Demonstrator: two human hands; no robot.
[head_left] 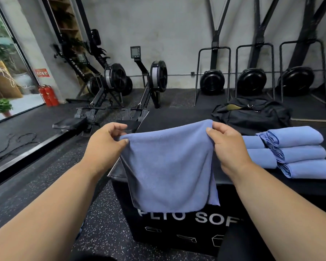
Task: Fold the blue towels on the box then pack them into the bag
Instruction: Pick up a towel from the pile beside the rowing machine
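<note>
Blue towel (167, 166) hangs over the box's (177, 232) near edge, its top corners pinched by the left hand (105, 142) and right hand (224, 144). Folded towels (297, 151) lie at the box's right edge; the bag (252, 115) sits at its far edge.

We see only our own two arms, bare from the frame's lower edge to the fingertips: no sleeves, no watch, no rings, no gloves. Our left hand (104, 142) sits at about ten o'clock from the middle of the view, our right hand (227, 146) at about two o'clock. The nails that show are short and unpainted. At five o'clock, along the bottom edge, a patch of plain black clothing (239, 247) covers our leg.
</note>
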